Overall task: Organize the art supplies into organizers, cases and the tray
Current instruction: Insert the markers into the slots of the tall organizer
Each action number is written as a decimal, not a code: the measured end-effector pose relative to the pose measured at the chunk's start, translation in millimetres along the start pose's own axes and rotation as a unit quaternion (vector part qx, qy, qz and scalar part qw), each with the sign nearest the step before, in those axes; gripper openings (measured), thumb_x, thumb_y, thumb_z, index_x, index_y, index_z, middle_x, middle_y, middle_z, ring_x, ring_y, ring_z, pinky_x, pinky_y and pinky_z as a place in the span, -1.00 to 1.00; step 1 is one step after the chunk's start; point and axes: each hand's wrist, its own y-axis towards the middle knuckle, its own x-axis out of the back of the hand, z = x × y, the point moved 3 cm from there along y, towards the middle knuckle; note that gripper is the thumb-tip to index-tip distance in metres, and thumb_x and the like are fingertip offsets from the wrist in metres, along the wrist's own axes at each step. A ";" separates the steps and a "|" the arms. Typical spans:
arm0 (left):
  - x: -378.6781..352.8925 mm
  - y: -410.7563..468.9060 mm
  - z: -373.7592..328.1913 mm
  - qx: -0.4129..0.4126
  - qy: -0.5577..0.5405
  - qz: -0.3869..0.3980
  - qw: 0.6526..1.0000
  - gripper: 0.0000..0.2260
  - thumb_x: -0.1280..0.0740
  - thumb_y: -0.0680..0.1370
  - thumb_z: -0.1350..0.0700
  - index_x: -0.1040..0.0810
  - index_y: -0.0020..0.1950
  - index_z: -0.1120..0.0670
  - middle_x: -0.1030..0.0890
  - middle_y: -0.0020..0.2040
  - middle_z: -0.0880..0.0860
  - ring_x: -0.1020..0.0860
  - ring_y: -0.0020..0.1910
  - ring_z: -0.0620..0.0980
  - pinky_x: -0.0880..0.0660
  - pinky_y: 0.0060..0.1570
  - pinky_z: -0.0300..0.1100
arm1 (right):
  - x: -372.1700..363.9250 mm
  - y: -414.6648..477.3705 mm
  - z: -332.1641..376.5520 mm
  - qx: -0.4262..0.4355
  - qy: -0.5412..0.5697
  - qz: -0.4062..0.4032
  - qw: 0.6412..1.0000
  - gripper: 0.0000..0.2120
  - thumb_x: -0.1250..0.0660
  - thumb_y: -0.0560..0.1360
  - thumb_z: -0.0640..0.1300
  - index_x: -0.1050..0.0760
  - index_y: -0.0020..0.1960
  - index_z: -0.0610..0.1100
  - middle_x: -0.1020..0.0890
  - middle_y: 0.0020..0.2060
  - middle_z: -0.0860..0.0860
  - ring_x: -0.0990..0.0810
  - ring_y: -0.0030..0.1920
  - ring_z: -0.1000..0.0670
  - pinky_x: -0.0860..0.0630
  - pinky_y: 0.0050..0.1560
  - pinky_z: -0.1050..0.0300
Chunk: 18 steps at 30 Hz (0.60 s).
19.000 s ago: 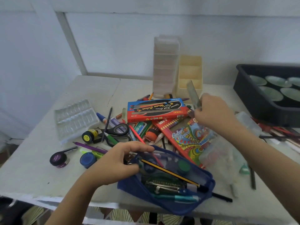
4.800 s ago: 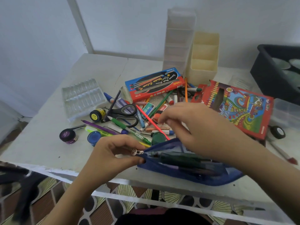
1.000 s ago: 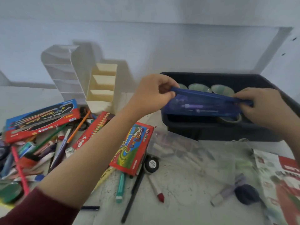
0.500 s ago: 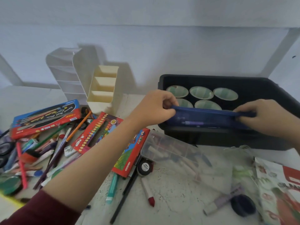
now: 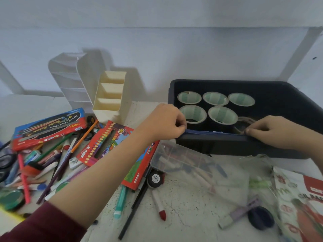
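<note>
free: tray (image 5: pixel 283 102) right rear | blocked: tape rolls (image 5: pixel 215 98) tray left, clutter (image 5: pixel 52 154) table (image 5: pixel 183 206) left

Blue pencil case (image 5: pixel 206 132) mostly hidden behind near wall of black tray (image 5: pixel 227 145)

your left hand (image 5: pixel 166 122) sits curled at the tray's (image 5: pixel 227 143) front-left corner, pinching one end of the blue case (image 5: pixel 208 132); your right hand (image 5: pixel 276 131) pinches the other end over the tray's front rim, forearms outstretched.

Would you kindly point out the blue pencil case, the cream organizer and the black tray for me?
blue pencil case (image 5: pixel 206 132): head view, top edge above the tray's near wall.
cream organizer (image 5: pixel 107 114): head view, lower front wall.
black tray (image 5: pixel 227 145): head view, near outer wall.
</note>
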 end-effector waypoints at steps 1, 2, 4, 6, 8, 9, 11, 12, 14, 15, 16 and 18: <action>-0.7 -1.1 0.4 -0.002 0.000 0.001 1.000 -0.82 -0.30 0.50 0.11 -0.71 -0.13 0.05 -0.67 -0.24 -0.05 -0.57 -0.21 -0.08 -0.44 -0.08 -0.33 | -1.1 -1.0 0.4 -0.004 0.007 0.007 1.000 -0.78 -0.17 0.60 -0.05 -0.59 0.00 0.03 -0.60 -0.15 0.09 -0.52 -0.15 0.15 -0.36 -0.24 0.32; -1.1 -2.4 1.4 -0.001 -0.002 0.002 1.000 -0.81 -0.29 0.51 0.10 -0.71 -0.14 0.07 -0.67 -0.25 -0.03 -0.57 -0.20 -0.07 -0.47 -0.05 -0.25 | -1.6 -1.6 1.3 -0.005 0.010 0.007 1.000 -0.77 -0.15 0.60 -0.03 -0.59 -0.03 0.03 -0.61 -0.16 0.08 -0.53 -0.15 0.12 -0.37 -0.23 0.30; -1.2 -6.8 2.5 0.001 -0.024 0.002 1.000 -0.81 -0.29 0.53 0.10 -0.70 -0.12 0.08 -0.67 -0.21 0.00 -0.58 -0.16 -0.07 -0.48 -0.06 -0.25 | -2.7 -3.6 4.2 -0.003 0.008 0.006 1.000 -0.75 -0.13 0.61 0.00 -0.58 -0.06 0.03 -0.61 -0.20 0.06 -0.55 -0.17 0.09 -0.38 -0.25 0.28; 0.5 -12.8 2.4 -0.003 -0.056 -0.021 0.998 -0.83 -0.30 0.54 0.13 -0.69 -0.04 0.07 -0.67 -0.12 -0.03 -0.56 -0.11 -0.14 -0.40 -0.10 -0.49 | -3.4 -6.0 8.4 0.009 -0.003 -0.005 1.000 -0.75 -0.13 0.60 0.01 -0.58 -0.06 0.03 -0.62 -0.23 0.05 -0.55 -0.20 0.08 -0.39 -0.27 0.27; 2.8 -21.3 2.3 -0.016 -0.072 -0.065 0.995 -0.84 -0.32 0.53 0.16 -0.67 0.03 0.06 -0.63 -0.09 -0.09 -0.51 -0.11 -0.21 -0.32 -0.09 -0.58 | -4.2 -8.9 13.0 0.038 -0.013 -0.037 0.999 -0.78 -0.17 0.59 0.00 -0.59 0.02 0.04 -0.62 -0.16 0.07 -0.53 -0.18 0.14 -0.37 -0.25 0.31; 3.7 -26.2 2.6 -0.023 -0.078 -0.085 0.993 -0.84 -0.33 0.52 0.18 -0.67 0.04 0.06 -0.61 -0.10 -0.12 -0.49 -0.11 -0.24 -0.31 -0.07 -0.58 | -4.5 -11.7 15.6 0.058 -0.016 -0.057 0.997 -0.79 -0.19 0.58 -0.01 -0.59 0.08 0.04 -0.62 -0.10 0.10 -0.49 -0.16 0.19 -0.34 -0.23 0.37; 4.7 -35.6 2.7 -0.035 -0.090 -0.110 0.989 -0.84 -0.35 0.50 0.19 -0.66 0.03 0.04 -0.57 -0.12 -0.17 -0.48 -0.10 -0.26 -0.33 -0.05 -0.55 | -5.2 -19.3 21.5 0.095 -0.008 -0.091 0.991 -0.79 -0.22 0.56 -0.05 -0.57 0.13 0.05 -0.58 -0.06 0.14 -0.44 -0.15 0.26 -0.30 -0.21 0.43; 4.8 -39.7 2.6 -0.042 -0.097 -0.115 0.988 -0.84 -0.35 0.50 0.20 -0.66 0.02 0.03 -0.56 -0.13 -0.19 -0.49 -0.09 -0.24 -0.36 -0.04 -0.50 | -6.2 -23.7 24.7 0.109 0.000 -0.100 0.989 -0.80 -0.23 0.56 -0.06 -0.57 0.13 0.05 -0.57 -0.06 0.16 -0.43 -0.14 0.28 -0.30 -0.21 0.44; 3.5 -47.3 0.4 -0.059 -0.107 -0.113 0.986 -0.85 -0.35 0.49 0.19 -0.65 0.01 0.02 -0.54 -0.16 -0.24 -0.49 -0.07 -0.21 -0.40 -0.05 -0.42 | -9.7 -35.4 30.2 0.130 0.015 -0.108 0.986 -0.80 -0.25 0.55 -0.09 -0.57 0.12 0.05 -0.56 -0.07 0.17 -0.45 -0.12 0.29 -0.32 -0.20 0.45; 2.2 -50.3 -1.9 -0.069 -0.110 -0.109 0.986 -0.85 -0.35 0.48 0.17 -0.65 0.01 0.02 -0.52 -0.17 -0.28 -0.49 -0.08 -0.22 -0.40 -0.05 -0.41 | -11.3 -41.8 32.5 0.137 0.021 -0.111 0.984 -0.81 -0.25 0.54 -0.09 -0.56 0.12 0.06 -0.57 -0.07 0.18 -0.47 -0.11 0.29 -0.34 -0.20 0.44; 0.4 -53.0 -4.2 -0.077 -0.111 -0.105 0.985 -0.84 -0.34 0.47 0.15 -0.65 0.01 0.02 -0.52 -0.16 -0.28 -0.50 -0.08 -0.24 -0.40 -0.04 -0.41 | -12.4 -47.7 34.6 0.144 0.024 -0.117 0.982 -0.81 -0.26 0.54 -0.09 -0.56 0.10 0.07 -0.56 -0.09 0.20 -0.49 -0.11 0.28 -0.36 -0.20 0.42; -5.2 -58.5 -10.9 -0.094 -0.105 -0.102 0.985 -0.84 -0.33 0.47 0.11 -0.64 0.00 0.01 -0.57 -0.13 -0.21 -0.50 -0.07 -0.24 -0.42 0.00 -0.37 | -14.6 -60.9 36.0 0.155 0.026 -0.136 0.978 -0.82 -0.27 0.52 -0.10 -0.54 0.06 0.11 -0.54 -0.13 0.27 -0.51 -0.11 0.28 -0.38 -0.19 0.40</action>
